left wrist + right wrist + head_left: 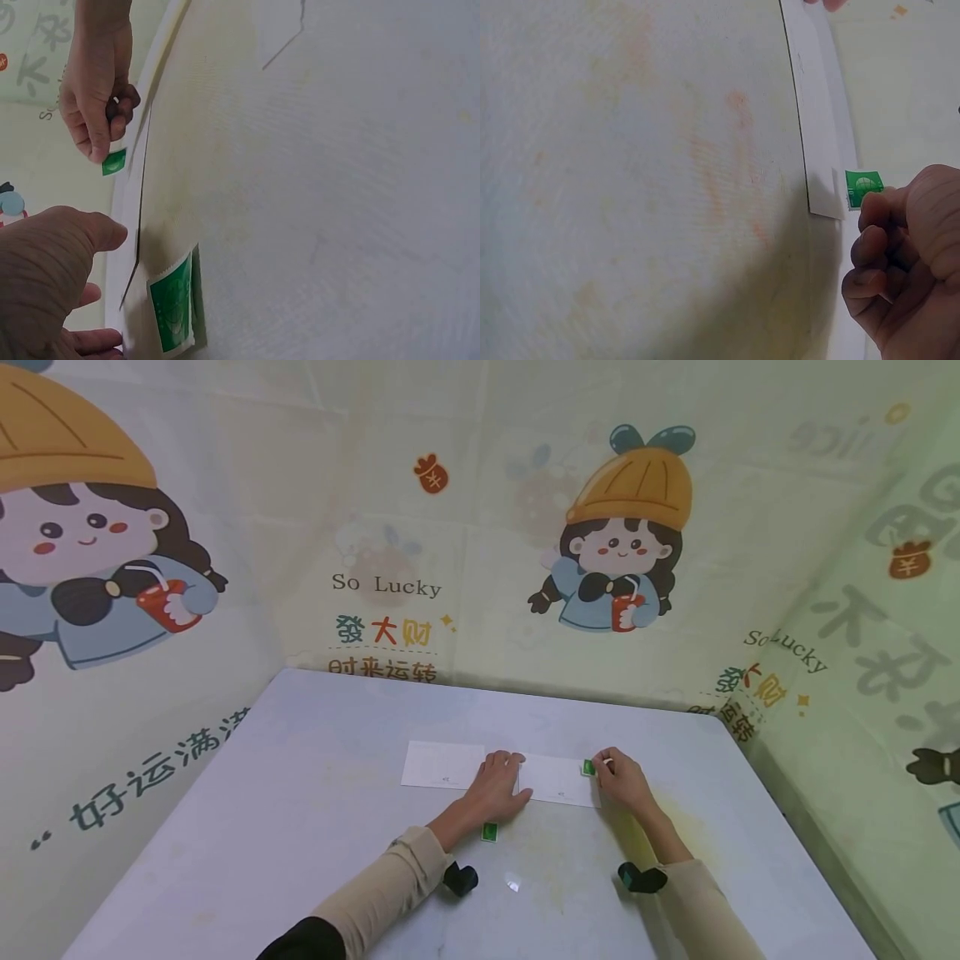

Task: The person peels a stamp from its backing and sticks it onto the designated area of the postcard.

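My right hand (624, 779) pinches a small green postage stamp (588, 767) at the upper right corner of a white envelope (558, 779). In the right wrist view the stamp (864, 189) stands out from the thumb and fingertip. My left hand (498, 787) rests with its fingers extended over the left end of that envelope and the right end of a second white envelope (442, 765). Another green stamp (489, 832) lies on the table just below the left hand; the left wrist view shows this stamp (172, 306) close up, with scalloped white edges.
The white table (300, 827) reaches back to a printed cloth wall (480, 527). A small shiny clear piece (513, 886) lies between the forearms. Black wrist devices (461, 880) sit at both cuffs.
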The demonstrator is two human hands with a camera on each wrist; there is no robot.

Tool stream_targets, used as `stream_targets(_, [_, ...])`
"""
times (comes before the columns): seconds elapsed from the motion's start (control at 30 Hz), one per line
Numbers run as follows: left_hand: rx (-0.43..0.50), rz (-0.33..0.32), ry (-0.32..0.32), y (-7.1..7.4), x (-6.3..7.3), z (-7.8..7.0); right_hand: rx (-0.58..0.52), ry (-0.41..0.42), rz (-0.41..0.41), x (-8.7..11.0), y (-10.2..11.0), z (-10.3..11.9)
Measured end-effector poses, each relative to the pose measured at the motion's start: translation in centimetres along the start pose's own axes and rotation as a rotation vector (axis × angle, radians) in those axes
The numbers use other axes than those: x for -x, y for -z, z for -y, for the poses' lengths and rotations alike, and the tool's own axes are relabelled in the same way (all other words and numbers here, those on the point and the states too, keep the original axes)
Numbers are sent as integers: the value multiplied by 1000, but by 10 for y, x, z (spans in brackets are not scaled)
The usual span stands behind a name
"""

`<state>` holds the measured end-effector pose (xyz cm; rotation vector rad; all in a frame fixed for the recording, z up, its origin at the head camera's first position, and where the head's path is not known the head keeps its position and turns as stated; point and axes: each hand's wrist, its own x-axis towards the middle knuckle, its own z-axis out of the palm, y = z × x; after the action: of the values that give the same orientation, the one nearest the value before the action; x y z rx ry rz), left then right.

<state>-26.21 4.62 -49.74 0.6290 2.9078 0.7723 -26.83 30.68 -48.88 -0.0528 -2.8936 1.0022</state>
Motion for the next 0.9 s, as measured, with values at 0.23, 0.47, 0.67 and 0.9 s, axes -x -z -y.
stream_targets(0.23, [-7,5,-1,1,-1,-1,2,29,12,-3,-1,-4])
stream_targets(0.47, [-10,4,-24,1,-2,-1,7,27,19,-3,0,-4])
stream_targets(0.67, [-12,6,-25,-1,-4,0,16,14,16,-4,0,-6])
stream_targets(0.9, [-14,23,-21,-3,-5,2,21,18,14,-5,0,-7])
